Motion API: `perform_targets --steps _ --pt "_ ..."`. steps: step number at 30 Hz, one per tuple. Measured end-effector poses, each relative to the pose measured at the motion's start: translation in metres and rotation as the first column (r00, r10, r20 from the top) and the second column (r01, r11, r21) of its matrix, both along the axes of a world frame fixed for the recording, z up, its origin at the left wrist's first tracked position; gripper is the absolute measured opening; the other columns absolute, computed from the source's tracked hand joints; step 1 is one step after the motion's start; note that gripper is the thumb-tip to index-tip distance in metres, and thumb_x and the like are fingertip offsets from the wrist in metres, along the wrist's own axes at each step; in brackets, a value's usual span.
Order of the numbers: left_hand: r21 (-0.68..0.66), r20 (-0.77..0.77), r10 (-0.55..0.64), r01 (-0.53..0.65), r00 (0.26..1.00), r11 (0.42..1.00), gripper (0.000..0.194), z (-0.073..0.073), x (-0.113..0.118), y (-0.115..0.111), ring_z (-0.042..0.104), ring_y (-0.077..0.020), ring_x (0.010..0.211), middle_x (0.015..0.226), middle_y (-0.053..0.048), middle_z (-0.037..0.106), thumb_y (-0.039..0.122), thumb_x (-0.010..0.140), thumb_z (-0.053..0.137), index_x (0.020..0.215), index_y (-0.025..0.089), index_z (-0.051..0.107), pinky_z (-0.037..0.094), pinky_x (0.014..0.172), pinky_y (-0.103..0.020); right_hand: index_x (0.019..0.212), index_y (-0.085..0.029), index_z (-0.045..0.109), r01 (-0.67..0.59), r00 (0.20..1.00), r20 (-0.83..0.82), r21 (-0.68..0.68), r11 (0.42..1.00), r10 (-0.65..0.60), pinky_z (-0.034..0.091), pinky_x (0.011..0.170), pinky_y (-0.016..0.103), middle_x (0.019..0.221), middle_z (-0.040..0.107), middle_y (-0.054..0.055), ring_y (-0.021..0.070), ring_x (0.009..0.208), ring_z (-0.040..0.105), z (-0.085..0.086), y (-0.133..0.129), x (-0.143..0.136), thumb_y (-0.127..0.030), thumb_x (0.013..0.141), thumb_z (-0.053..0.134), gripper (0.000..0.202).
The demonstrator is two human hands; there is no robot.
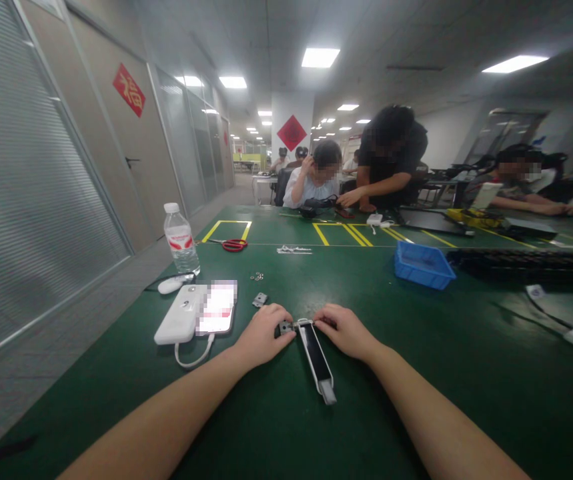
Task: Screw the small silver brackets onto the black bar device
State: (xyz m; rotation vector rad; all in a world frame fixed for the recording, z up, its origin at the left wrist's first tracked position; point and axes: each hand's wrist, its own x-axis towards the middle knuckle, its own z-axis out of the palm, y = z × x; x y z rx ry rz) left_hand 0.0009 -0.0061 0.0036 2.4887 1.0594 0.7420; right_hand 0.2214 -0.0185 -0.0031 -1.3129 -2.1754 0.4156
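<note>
A long, narrow device point(316, 357) with a white frame, a black face and a grey end piece lies slantwise on the green table between my hands. My left hand point(267, 333) pinches a small grey metal block point(285, 327) against the left of the device's far end. At that same end, on the right, my right hand point(342, 328) has its fingers curled in with the tips at the white frame's corner. Anything small inside those fingertips is hidden. Another grey metal block point(260, 300) lies just beyond my left hand.
Left are a white power bank point(176, 317) cabled to a phone point(217, 307), a white mouse point(170, 285) and a water bottle point(181, 243). Farther off are small rings point(257, 276), red-handled scissors point(235, 245) and a blue bin point(423, 267). Several people are around the table's far side.
</note>
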Motion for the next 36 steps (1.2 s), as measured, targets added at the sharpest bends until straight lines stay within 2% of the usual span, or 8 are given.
perform_targets --steps 8,18,20,23,26,28,32,36 --pt "-0.022 0.017 -0.02 0.021 1.0 1.0 0.01 0.004 0.001 -0.002 0.054 -0.0204 0.093 0.096 -0.005 0.058 0.019 0.078 0.059 0.088 0.018 0.06 0.044 0.085 -0.035 0.075 -0.018 0.06 0.002 1.0 -0.009 0.01 1.0 -0.002 0.039 0.063 0.026 0.069 0.054 0.0 0.0137 0.067 0.049 -0.002 -0.001 0.0 -0.016 0.082 0.053 0.011" --pt "0.016 0.013 -0.005 0.004 1.0 1.0 0.013 0.006 0.001 -0.005 0.054 -0.0208 0.094 0.096 -0.006 0.058 0.022 0.079 0.056 0.091 0.018 0.059 0.044 0.086 -0.035 0.078 -0.018 0.063 -0.023 1.0 0.003 0.006 1.0 0.023 0.039 0.064 0.026 0.07 0.055 0.001 0.0139 0.068 0.05 0.003 -0.002 0.001 -0.017 0.082 0.053 0.012" --pt "0.052 0.019 0.036 -0.037 0.999 0.998 0.016 0.007 0.001 -0.005 0.053 -0.0217 0.097 0.1 -0.007 0.058 0.024 0.079 0.056 0.094 0.018 0.059 0.043 0.088 -0.037 0.078 -0.018 0.064 -0.022 1.0 -0.002 0.002 1.0 0.022 0.04 0.064 0.026 0.071 0.056 0.001 0.0137 0.068 0.051 0.004 -0.002 0.001 -0.018 0.082 0.053 0.012" --pt "0.166 0.006 0.173 -0.172 0.985 0.971 0.02 0.008 -0.002 -0.003 0.046 -0.026 0.111 0.114 -0.008 0.055 0.027 0.08 0.056 0.098 0.02 0.059 0.038 0.095 -0.043 0.081 -0.018 0.066 -0.02 1.0 -0.01 -0.01 1.0 0.02 0.041 0.064 0.026 0.072 0.058 0.002 0.0135 0.068 0.051 0.005 -0.002 0.002 -0.019 0.083 0.053 0.013" --pt "0.24 -0.054 0.346 -0.324 0.937 0.915 0.03 0.005 -0.006 0.002 0.031 -0.0347 0.126 0.134 -0.012 0.042 0.035 0.082 0.055 0.107 0.02 0.06 0.029 0.101 -0.052 0.083 -0.018 0.067 -0.017 1.0 -0.016 -0.02 1.0 0.017 0.041 0.065 0.026 0.073 0.058 0.002 0.0136 0.068 0.052 0.007 -0.004 0.002 -0.022 0.085 0.052 0.015" --pt "0.225 -0.125 0.425 -0.392 0.896 0.892 0.038 0.0 -0.009 0.007 0.025 -0.0392 0.13 0.138 -0.015 0.039 0.041 0.083 0.052 0.113 0.018 0.059 0.023 0.103 -0.056 0.083 -0.018 0.067 -0.015 1.0 -0.016 -0.021 1.0 0.015 0.042 0.065 0.026 0.074 0.059 0.003 0.0137 0.069 0.052 0.008 -0.004 0.002 -0.024 0.085 0.051 0.017" --pt "0.149 -0.269 0.429 -0.403 0.862 0.903 0.04 -0.009 -0.013 0.015 0.038 -0.0351 0.125 0.134 -0.015 0.047 0.043 0.088 0.043 0.115 0.018 0.058 0.026 0.102 -0.054 0.084 -0.018 0.067 -0.014 1.0 -0.012 -0.023 1.0 0.014 0.042 0.065 0.027 0.075 0.06 0.003 0.0141 0.069 0.053 0.008 -0.004 0.002 -0.028 0.087 0.05 0.02" --pt "0.173 -0.261 0.392 -0.356 0.882 0.918 0.037 -0.013 -0.015 0.018 0.042 -0.0308 0.124 0.132 -0.017 0.049 0.035 0.09 0.04 0.114 0.014 0.059 0.027 0.104 -0.049 0.087 -0.018 0.067 -0.013 1.0 -0.011 -0.022 1.0 0.013 0.042 0.067 0.027 0.077 0.061 0.004 0.0145 0.071 0.054 0.007 -0.002 0.003 -0.03 0.088 0.049 0.022"
